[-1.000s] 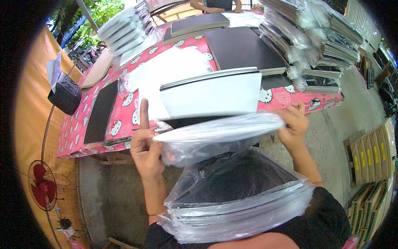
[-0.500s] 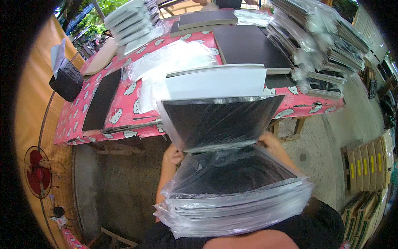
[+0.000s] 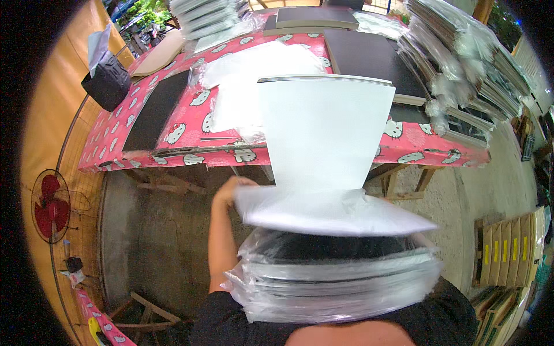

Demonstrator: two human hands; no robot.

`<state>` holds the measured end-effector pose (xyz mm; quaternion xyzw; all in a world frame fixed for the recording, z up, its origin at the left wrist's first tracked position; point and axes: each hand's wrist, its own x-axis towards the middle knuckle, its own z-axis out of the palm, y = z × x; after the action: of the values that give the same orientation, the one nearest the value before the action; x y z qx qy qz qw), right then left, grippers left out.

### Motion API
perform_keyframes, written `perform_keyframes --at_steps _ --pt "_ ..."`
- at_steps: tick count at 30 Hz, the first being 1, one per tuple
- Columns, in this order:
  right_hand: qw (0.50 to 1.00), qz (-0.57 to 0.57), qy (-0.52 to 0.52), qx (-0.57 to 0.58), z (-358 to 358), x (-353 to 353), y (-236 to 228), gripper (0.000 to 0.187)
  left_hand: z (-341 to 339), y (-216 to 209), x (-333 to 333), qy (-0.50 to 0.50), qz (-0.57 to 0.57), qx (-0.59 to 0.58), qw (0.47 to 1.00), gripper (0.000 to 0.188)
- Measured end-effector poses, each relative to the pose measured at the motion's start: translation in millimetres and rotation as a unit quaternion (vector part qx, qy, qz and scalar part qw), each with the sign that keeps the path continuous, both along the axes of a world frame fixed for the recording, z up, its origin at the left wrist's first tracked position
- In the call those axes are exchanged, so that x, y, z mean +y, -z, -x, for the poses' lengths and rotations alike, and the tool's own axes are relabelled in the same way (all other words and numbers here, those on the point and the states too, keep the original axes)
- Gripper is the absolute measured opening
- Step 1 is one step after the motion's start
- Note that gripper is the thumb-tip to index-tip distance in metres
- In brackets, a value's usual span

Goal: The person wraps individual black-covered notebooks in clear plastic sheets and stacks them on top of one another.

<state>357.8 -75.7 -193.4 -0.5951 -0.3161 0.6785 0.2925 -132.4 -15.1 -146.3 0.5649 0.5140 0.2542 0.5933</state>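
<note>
A plastic-wrapped board, its pale side showing, lies tilted in front of me and is blurred by motion. My left hand is closed at its left edge, the thumb side toward the plastic. Behind the board my right hand is hidden. Just beyond rises a stack of white boards, standing nearly upright with its lower end behind the wrapped board. Against my chest rests a pile of plastic-wrapped black boards, several deep.
A table with a pink patterned cloth bears white plastic bags, black boards and wrapped piles. At left stand a red fan and a black tissue box. Brown cartons stand at right.
The wrapped board has swung down toward me, from its dark face showing to its pale face. My left hand has risen slightly; my right hand has gone out of sight.
</note>
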Motion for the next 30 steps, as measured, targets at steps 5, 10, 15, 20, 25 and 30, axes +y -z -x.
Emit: perform_keyframes --at_steps 5,10,15,20,25,30 --pt "0.978 -0.135 -0.001 -0.156 -23.1 6.7 -31.6 0.015 -24.0 -144.5 30.3 -0.102 -0.240 0.014 0.965 0.030" --pt "0.945 -0.320 0.042 -0.049 -16.4 35.1 -167.7 0.014 -42.8 -128.9 83.9 -0.064 -0.494 0.422 0.757 0.033" --pt "0.906 -0.422 0.013 -0.020 2.7 52.1 -257.2 0.017 -35.1 -129.9 147.9 -0.065 -0.559 0.376 0.736 0.028" --pt "0.842 -0.509 -0.115 -0.137 50.8 93.0 -329.1 0.018 -59.2 -234.4 190.0 -0.043 -0.359 0.040 0.932 0.025" --pt "0.771 -0.566 -0.094 -0.279 141.7 162.2 -349.4 0.081 -118.4 -319.2 184.5 -0.026 -0.432 0.053 0.900 0.025" --pt "0.803 -0.520 0.064 -0.283 226.6 202.9 -344.0 0.091 -148.1 -365.7 169.8 0.008 -0.429 0.081 0.900 0.043"
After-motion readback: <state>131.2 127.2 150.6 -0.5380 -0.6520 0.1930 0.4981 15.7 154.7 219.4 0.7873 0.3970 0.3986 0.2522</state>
